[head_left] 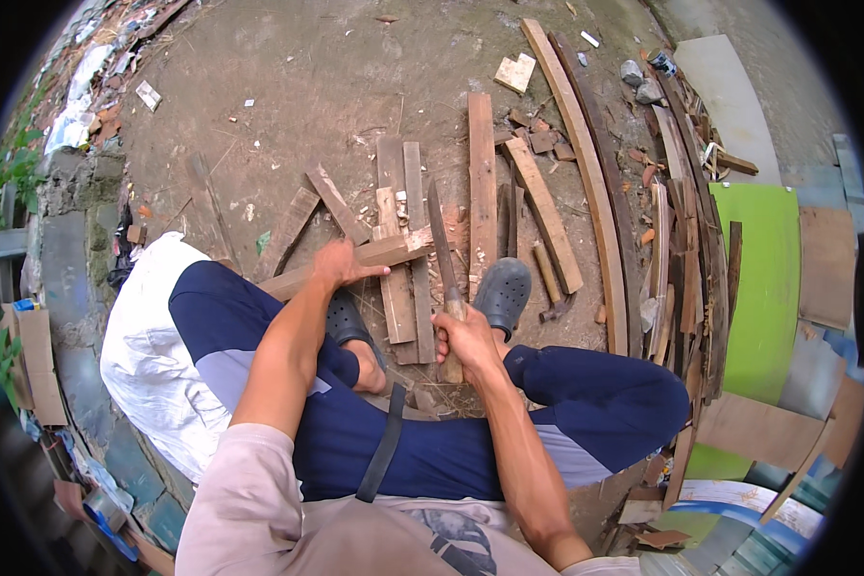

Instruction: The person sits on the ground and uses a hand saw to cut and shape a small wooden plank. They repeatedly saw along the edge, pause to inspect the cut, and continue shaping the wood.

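Bare ground (288, 67) bears loose boards (398, 309), a wooden beam (386, 252) resting across them, seemingly for support. Left hand (337, 264) fingers clasp it, likely for steadiness; right hand (468, 341) fingers wrap the handle of a long-bladed knife (441, 232) beside the beam's chipped end.

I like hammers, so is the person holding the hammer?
No, the hammer lies on the ground, while the right hand holds a knife.

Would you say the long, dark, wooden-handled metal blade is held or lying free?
Held: the bare right hand wraps around the wooden handle of the blade.
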Motion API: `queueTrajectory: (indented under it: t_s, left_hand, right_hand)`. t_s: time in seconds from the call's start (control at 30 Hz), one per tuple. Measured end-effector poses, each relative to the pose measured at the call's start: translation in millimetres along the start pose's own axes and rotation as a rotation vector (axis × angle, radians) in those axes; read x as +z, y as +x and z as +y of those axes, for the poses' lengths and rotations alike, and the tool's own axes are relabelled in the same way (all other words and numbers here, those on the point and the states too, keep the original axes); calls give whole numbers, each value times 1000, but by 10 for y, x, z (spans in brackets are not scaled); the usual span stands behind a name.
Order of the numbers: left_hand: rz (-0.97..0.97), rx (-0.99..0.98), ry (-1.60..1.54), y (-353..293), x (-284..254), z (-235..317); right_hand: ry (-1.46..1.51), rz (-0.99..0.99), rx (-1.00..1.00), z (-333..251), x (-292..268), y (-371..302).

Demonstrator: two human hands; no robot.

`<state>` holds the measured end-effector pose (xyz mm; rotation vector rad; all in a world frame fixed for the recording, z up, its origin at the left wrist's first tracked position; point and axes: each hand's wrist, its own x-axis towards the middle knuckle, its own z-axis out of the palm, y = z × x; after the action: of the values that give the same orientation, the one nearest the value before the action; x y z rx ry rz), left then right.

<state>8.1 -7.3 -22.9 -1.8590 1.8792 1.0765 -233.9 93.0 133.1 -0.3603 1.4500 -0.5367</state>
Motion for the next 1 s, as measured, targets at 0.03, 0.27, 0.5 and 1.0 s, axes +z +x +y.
queueTrajectory:
  t_s: [0.03, 0.27, 0.5, 1.0]
  left_hand:
    - [82, 5, -37, -24, 51, -28]
    - [229, -3, -104, 2, 225, -187]
    - [118, -61, -43, -63, 24, -113]
    - [351, 19, -41, -22, 239, -207]
  right_hand:
    - [-38, 11, -29, -22, 30, 58]
    - [-224, 166, -132, 72, 224, 626]
    - [-129, 139, 1, -21, 218, 645]
    - [401, 38, 383, 32, 158, 638]
